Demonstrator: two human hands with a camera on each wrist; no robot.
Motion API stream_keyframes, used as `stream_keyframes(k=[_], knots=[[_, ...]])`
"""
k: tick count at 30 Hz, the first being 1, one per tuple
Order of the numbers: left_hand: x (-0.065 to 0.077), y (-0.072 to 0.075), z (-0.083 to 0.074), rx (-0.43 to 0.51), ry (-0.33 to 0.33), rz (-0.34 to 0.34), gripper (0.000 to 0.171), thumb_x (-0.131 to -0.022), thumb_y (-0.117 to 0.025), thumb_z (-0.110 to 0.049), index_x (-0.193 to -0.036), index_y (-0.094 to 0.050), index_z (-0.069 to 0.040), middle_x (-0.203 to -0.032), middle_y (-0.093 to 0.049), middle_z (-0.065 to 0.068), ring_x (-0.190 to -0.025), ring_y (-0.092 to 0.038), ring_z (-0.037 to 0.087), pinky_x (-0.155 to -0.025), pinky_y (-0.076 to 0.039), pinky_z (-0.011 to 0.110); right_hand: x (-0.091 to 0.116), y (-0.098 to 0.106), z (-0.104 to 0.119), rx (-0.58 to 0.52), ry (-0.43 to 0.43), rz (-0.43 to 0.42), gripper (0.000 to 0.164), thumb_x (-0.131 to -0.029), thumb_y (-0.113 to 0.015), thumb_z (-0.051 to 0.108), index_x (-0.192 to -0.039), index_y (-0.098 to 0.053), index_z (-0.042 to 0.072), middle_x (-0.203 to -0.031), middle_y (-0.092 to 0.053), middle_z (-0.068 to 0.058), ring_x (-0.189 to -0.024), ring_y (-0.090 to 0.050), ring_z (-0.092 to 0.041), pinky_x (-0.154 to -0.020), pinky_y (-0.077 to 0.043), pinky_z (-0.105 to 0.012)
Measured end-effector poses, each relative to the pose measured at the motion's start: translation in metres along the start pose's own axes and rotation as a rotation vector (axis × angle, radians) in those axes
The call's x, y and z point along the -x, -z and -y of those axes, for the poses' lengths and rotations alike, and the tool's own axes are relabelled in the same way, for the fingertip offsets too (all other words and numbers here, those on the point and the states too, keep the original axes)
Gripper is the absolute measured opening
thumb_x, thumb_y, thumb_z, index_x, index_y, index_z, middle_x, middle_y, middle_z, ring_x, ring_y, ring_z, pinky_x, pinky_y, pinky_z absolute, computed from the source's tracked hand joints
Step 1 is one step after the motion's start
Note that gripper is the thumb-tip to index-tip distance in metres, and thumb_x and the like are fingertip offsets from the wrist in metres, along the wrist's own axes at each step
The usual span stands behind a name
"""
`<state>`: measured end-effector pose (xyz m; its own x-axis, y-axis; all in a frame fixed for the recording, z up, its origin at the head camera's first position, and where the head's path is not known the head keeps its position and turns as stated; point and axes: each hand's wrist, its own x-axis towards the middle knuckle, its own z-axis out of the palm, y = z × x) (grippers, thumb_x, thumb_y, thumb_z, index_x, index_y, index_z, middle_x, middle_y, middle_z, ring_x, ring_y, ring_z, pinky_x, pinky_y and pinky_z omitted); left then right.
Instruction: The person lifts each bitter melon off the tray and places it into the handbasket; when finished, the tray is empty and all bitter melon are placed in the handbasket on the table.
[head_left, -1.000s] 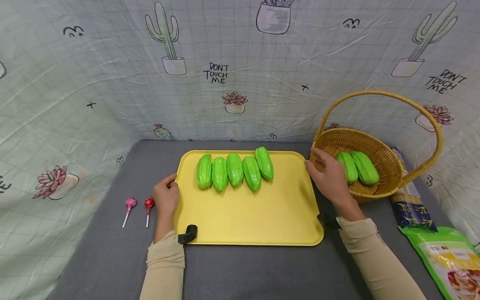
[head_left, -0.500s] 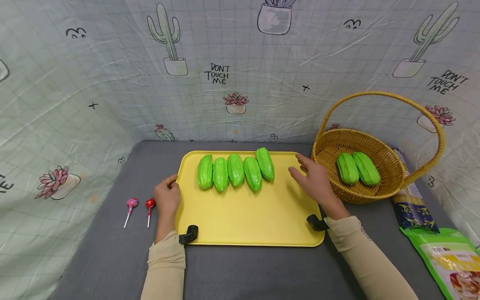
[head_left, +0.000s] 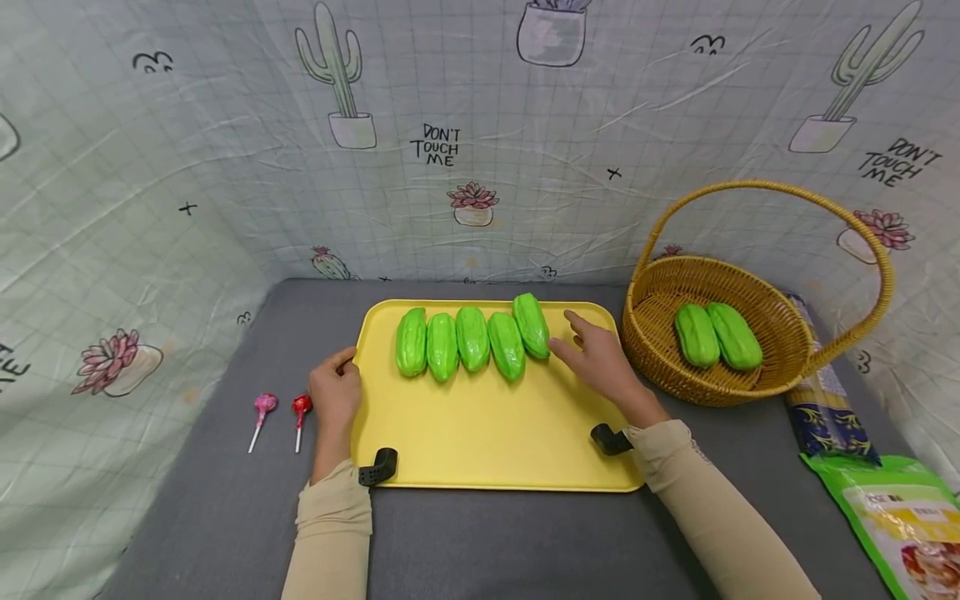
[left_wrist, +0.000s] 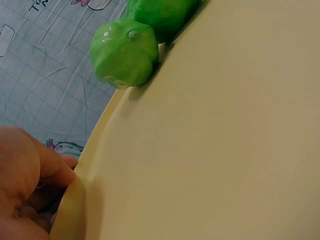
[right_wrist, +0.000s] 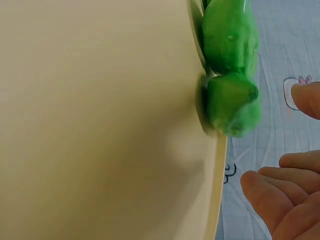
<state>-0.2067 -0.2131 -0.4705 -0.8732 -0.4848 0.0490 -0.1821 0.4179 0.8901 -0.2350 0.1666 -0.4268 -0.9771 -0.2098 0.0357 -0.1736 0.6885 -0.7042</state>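
Note:
At the left side of the yellow tray [head_left: 480, 433], my left hand [head_left: 335, 392] grips the rim. In the left wrist view its fingertip [left_wrist: 67, 175] presses the edge, other fingers curled beside it. Several glossy green, ridged, elongated vegetables lie in a row along the tray's far side; the rightmost vegetable [head_left: 531, 325] sits a bit farther back than its neighbour [head_left: 507, 346]. My right hand [head_left: 600, 367] hovers over the tray's right part with thumb and fingers spread, holding nothing. Its thumb is close to the rightmost vegetable's lower end; in the right wrist view a gap separates fingers and vegetable [right_wrist: 234, 105].
A wicker basket [head_left: 652, 367] with a tall handle [head_left: 757, 185] stands to the right, holding two more green vegetables [head_left: 716, 336]. Beyond it lie a blue-patterned pack [head_left: 831, 429] and a green-white pouch [head_left: 900, 517]. Two lollipops [head_left: 264, 406] lie left of the tray.
My right hand has moved left from the basket's near rim, over the tray, to beside the rightmost vegetable. The left hand stays on the tray's rim.

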Motion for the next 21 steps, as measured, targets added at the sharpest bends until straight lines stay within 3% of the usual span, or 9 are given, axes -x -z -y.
stream_keyframes(k=[8, 21], knots=[[0.0, -0.001, 0.001, -0.007, -0.018, -0.009, 0.038, -0.102, -0.043, -0.003, -0.13, -0.067, 0.004, -0.135, -0.064, 0.028, -0.127, -0.059, 0.04, -0.103, -0.048, 0.051, -0.013, -0.012, 0.0, -0.032, -0.02, 0.017, 0.076, -0.102, -0.06, 0.037, -0.16, -0.027, -0.001, -0.16, -0.036, -0.029, -0.136, -0.051, -0.047, -0.109, -0.047, -0.054], [0.0, 0.0, 0.001, 0.002, -0.016, 0.001, 0.038, -0.103, -0.043, -0.004, -0.132, -0.067, 0.004, -0.136, -0.063, 0.027, -0.129, -0.058, 0.041, -0.103, -0.048, 0.052, -0.022, -0.027, 0.008, -0.033, -0.034, -0.006, 0.075, -0.102, -0.063, 0.031, -0.158, -0.03, -0.005, -0.155, -0.043, -0.031, -0.137, -0.052, -0.044, -0.107, -0.05, -0.052]])
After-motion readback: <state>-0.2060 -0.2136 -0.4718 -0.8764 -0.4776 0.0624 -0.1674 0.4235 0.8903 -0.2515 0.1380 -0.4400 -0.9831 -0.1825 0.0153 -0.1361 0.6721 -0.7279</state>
